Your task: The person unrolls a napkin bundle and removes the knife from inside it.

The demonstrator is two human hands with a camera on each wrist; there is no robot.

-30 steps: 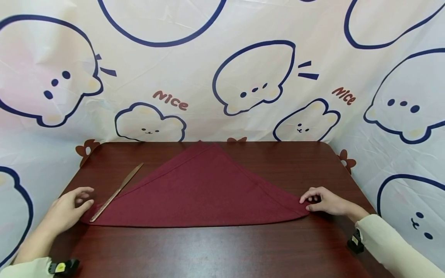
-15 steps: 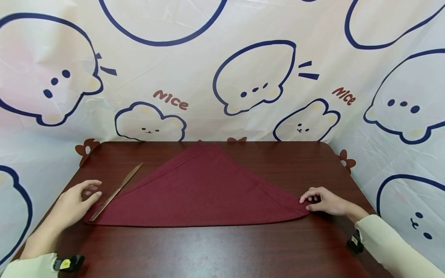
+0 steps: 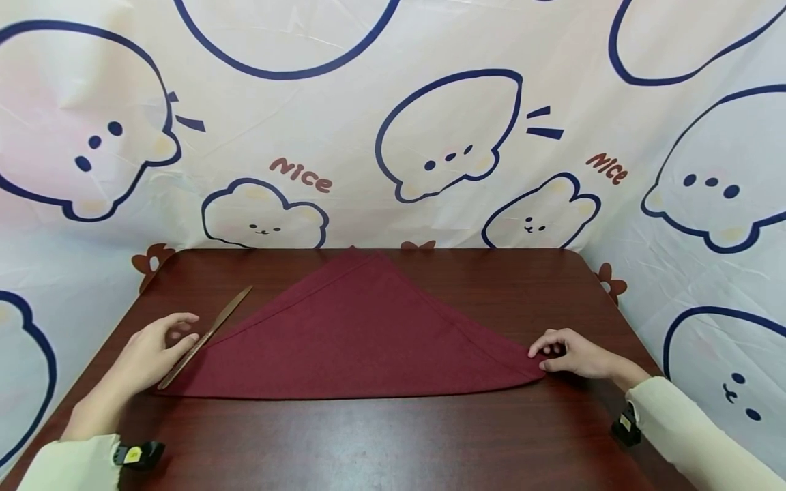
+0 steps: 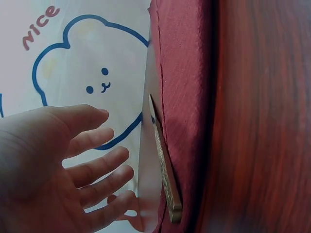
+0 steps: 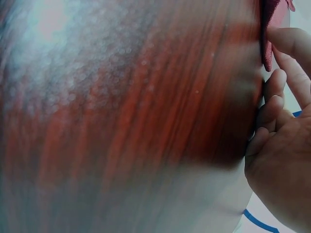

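A dark red cloth napkin (image 3: 368, 341), folded into a triangle, lies on the table with its long straight edge facing me. Across its left corner lies a gold-coloured table knife (image 3: 205, 337), blade pointing away; its patterned handle shows in the left wrist view. My left hand (image 3: 147, 351) is just left of the knife, fingers loosely bent and holding nothing. In the left wrist view a gap separates its fingertips (image 4: 127, 172) from the knife. At the right corner of the napkin, my right hand (image 3: 571, 351) holds the cloth between thumb and index finger.
The dark wood table (image 3: 381, 443) has rounded far corners. A pale sheet (image 3: 356, 136) printed with blue cartoon outlines hangs behind it and along both sides. The napkin's far point reaches the table's back edge.
My left hand has moved to the right and slightly away from me, up to the knife. My right hand, the napkin and the knife have stayed in place.
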